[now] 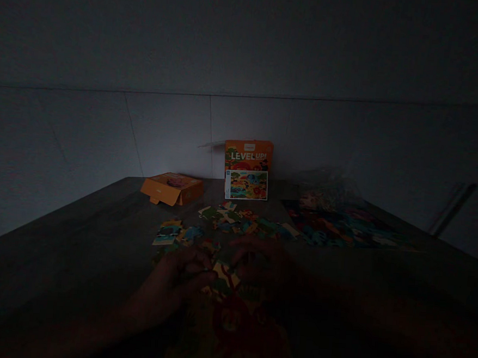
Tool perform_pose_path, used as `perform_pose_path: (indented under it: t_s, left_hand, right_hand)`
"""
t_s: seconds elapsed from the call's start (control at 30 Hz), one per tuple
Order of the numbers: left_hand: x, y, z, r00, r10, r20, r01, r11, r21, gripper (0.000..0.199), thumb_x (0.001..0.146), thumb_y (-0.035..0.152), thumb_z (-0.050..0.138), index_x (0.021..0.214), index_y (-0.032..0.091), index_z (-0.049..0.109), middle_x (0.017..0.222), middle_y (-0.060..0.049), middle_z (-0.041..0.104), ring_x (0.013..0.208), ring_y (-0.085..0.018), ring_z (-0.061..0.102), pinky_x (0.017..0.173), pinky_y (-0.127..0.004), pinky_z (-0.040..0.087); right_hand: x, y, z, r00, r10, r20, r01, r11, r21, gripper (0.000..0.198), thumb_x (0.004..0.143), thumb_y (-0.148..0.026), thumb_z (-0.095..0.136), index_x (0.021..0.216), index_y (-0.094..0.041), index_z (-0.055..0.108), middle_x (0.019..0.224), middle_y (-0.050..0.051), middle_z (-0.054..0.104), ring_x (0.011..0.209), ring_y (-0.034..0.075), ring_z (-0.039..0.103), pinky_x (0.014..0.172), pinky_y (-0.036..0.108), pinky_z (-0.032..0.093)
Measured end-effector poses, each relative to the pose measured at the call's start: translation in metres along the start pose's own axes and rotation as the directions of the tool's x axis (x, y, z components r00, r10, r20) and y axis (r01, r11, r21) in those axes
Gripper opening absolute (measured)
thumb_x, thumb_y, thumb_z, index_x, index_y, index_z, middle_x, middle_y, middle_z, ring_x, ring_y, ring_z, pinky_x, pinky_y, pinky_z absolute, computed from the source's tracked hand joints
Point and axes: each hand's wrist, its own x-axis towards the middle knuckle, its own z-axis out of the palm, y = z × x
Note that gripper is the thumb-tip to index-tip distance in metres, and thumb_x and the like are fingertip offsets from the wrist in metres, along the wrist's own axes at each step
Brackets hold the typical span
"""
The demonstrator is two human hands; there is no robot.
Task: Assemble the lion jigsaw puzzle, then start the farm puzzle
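The scene is very dark. At the lower middle lies a partly joined jigsaw puzzle with red animal figures on yellow. My left hand is over its upper left edge, thumb and index finger closed at a pale puzzle piece. On the other side of that piece my right hand hovers with bent fingers; darkness and blur hide whether it grips anything. Loose puzzle pieces are spread beyond the hands, and a blue-and-yellow piece is among those at the left.
Against the back wall stands an orange "LEVEL UP!" box, a picture card leaning on it. An orange box with an open flap is at the left. Clear plastic bags and a dark colourful sheet lie at the right.
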Motion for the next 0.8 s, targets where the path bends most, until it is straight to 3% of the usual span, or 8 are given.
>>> perform_pose_path:
  t_s: [0.1,0.17,0.23,0.33,0.47,0.57,0.67,0.8]
  left_hand:
    - [-0.005,0.007,0.001,0.996,0.011,0.091,-0.015,0.999,0.038,0.023,0.09,0.042,0.057,0.087,0.019,0.06,0.07,0.001,0.063,0.065,-0.015,0.06,0.06,-0.023,0.048]
    - [-0.006,0.005,0.0,0.984,0.081,0.156,-0.088,0.995,0.036,0.023,0.091,0.041,0.056,0.102,0.021,0.059,0.086,-0.002,0.069,0.081,-0.018,0.067,0.07,-0.028,0.054]
    - [-0.007,-0.001,-0.002,0.952,0.161,0.258,-0.177,0.983,0.039,0.046,0.087,0.041,0.063,0.128,0.024,0.049,0.116,-0.008,0.068,0.104,-0.024,0.067,0.085,-0.034,0.057]
    - [-0.011,-0.011,-0.006,0.889,0.21,0.406,-0.292,0.944,0.152,0.097,0.08,0.042,0.074,0.154,0.03,0.012,0.148,-0.014,0.048,0.127,-0.031,0.055,0.1,-0.043,0.052]
    - [-0.013,-0.014,-0.011,0.859,0.255,0.444,-0.402,0.874,0.275,0.11,0.084,0.041,0.071,0.156,0.03,-0.011,0.16,-0.016,0.027,0.139,-0.035,0.041,0.108,-0.048,0.046]
    - [-0.009,-0.004,-0.014,0.807,0.301,0.509,-0.482,0.834,0.271,0.077,0.092,0.036,0.063,0.156,0.035,0.02,0.156,-0.011,0.037,0.139,-0.031,0.043,0.108,-0.044,0.046]
    - [-0.004,0.01,-0.015,0.703,0.4,0.588,-0.586,0.794,0.16,0.039,0.096,0.024,0.056,0.133,0.033,0.058,0.141,-0.007,0.055,0.13,-0.026,0.051,0.107,-0.038,0.047]
    - [-0.001,0.023,-0.014,0.678,0.429,0.597,-0.606,0.786,0.124,0.04,0.095,0.018,0.053,0.134,0.027,0.057,0.137,-0.009,0.058,0.129,-0.024,0.052,0.109,-0.037,0.045]
  right_hand:
    - [-0.003,-0.004,0.011,0.984,0.119,0.129,-0.129,0.989,0.069,0.028,0.085,-0.044,0.066,0.087,-0.017,0.068,0.074,-0.001,0.064,0.066,0.011,0.056,0.059,0.021,0.042]
    - [-0.004,0.001,0.012,0.98,0.153,0.13,-0.162,0.985,0.063,0.027,0.086,-0.042,0.063,0.078,-0.016,0.066,0.066,-0.003,0.057,0.06,0.009,0.049,0.053,0.02,0.037]
    - [-0.003,0.008,0.01,0.983,0.175,0.058,-0.179,0.982,0.06,0.022,0.084,-0.038,0.064,0.081,-0.016,0.066,0.07,-0.002,0.06,0.064,0.011,0.052,0.057,0.021,0.04]
    - [0.0,0.015,0.003,0.976,0.217,-0.007,-0.216,0.974,0.064,0.02,0.082,-0.034,0.065,0.09,-0.016,0.069,0.084,0.002,0.067,0.076,0.016,0.061,0.067,0.026,0.048]
    - [-0.001,0.02,0.0,0.98,0.195,-0.038,-0.191,0.978,0.089,0.046,0.081,-0.032,0.069,0.124,-0.02,0.063,0.12,0.008,0.065,0.104,0.022,0.063,0.085,0.035,0.052]
    - [-0.004,0.023,0.001,0.999,0.0,-0.048,-0.003,0.998,-0.057,0.063,0.085,-0.032,0.066,0.144,-0.023,0.045,0.121,0.009,0.062,0.099,0.019,0.061,0.084,0.034,0.051]
    - [-0.004,0.024,0.001,0.966,-0.258,0.029,0.254,0.92,-0.299,0.061,0.085,-0.037,0.066,0.141,-0.021,0.049,0.099,0.008,0.061,0.084,0.018,0.056,0.075,0.031,0.048]
    - [-0.002,0.018,0.001,0.892,-0.423,0.161,0.45,0.797,-0.401,0.026,0.091,-0.031,0.058,0.111,-0.016,0.068,0.085,0.007,0.06,0.08,0.017,0.053,0.072,0.03,0.045]
